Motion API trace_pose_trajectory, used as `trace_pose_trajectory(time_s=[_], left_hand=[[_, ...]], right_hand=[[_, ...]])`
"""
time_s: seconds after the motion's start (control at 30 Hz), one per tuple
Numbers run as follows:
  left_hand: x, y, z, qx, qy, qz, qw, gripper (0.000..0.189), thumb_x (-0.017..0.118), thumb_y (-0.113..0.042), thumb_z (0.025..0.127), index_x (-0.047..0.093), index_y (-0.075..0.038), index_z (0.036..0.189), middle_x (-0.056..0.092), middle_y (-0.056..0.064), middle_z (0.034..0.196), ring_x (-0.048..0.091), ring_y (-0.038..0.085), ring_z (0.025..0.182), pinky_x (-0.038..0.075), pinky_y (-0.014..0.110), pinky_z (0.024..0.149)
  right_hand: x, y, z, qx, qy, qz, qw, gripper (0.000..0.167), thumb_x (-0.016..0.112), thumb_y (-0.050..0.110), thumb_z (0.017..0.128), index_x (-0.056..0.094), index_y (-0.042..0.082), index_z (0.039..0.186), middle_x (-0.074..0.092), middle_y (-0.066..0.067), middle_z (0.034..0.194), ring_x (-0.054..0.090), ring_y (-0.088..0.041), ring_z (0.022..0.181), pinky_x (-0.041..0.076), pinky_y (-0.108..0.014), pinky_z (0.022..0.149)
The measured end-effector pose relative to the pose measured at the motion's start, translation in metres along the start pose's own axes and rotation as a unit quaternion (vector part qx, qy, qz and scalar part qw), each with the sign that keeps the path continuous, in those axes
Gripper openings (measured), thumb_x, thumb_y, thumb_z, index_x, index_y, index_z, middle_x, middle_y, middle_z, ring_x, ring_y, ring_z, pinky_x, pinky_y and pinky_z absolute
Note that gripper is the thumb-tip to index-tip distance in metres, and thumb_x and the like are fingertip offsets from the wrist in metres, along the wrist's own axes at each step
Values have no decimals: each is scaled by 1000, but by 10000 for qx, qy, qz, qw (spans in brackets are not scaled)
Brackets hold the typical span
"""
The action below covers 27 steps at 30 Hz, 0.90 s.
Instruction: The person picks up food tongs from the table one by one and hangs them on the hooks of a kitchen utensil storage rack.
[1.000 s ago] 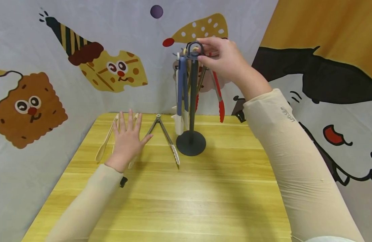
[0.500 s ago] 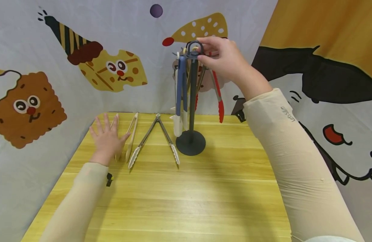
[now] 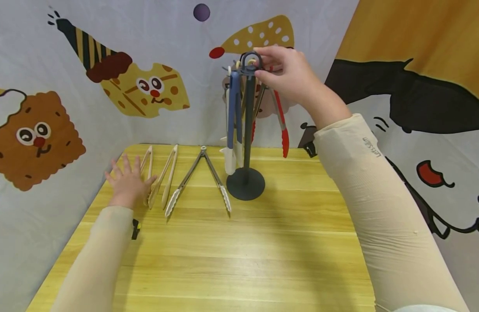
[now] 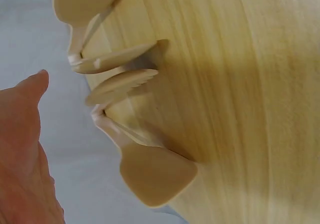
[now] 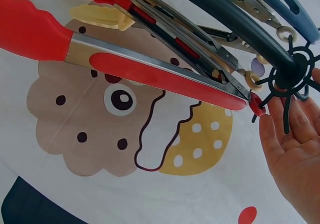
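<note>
My right hand pinches the top ring of a dark tongs stand, which stands upright on its round base. Blue tongs hang at the stand's left and red tongs at its right. More tongs partly hide behind the pole; in the right wrist view, yellow tips show. On the table's left, my left hand spreads its fingers beside beige tongs. A second beige pair stands just right of them. Metal tongs with pale scalloped tips stand spread wide nearer the stand.
A wood-grain table carries everything. Behind it hangs a white cloth backdrop with cartoon prints, close to the table's back edge. A small black piece shows beside my left wrist.
My left hand has moved leftward from in front of the beige tongs, uncovering them and one leg of the metal tongs. My right hand keeps its hold on the stand's ring.
</note>
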<state>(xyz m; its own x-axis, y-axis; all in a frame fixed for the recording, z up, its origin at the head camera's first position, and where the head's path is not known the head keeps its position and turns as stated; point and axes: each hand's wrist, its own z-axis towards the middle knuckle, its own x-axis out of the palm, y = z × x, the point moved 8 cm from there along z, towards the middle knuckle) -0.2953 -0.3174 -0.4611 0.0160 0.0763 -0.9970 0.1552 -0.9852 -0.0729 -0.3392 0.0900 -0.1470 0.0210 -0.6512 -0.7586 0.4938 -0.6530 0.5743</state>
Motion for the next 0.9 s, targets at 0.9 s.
trace_pose_trajectory(time_s=[0.9], left_hand=[[8, 2, -2, -1166, 1083, -249, 9869, 96, 55, -52, 88, 5, 2, 150, 1, 45, 143, 6, 68, 126, 19, 79, 94]], right_hand=[[0, 0, 0, -17, -29, -31, 10000, 51, 54, 29, 95, 42, 23, 144, 57, -3, 132, 54, -15, 122, 44, -28, 100]])
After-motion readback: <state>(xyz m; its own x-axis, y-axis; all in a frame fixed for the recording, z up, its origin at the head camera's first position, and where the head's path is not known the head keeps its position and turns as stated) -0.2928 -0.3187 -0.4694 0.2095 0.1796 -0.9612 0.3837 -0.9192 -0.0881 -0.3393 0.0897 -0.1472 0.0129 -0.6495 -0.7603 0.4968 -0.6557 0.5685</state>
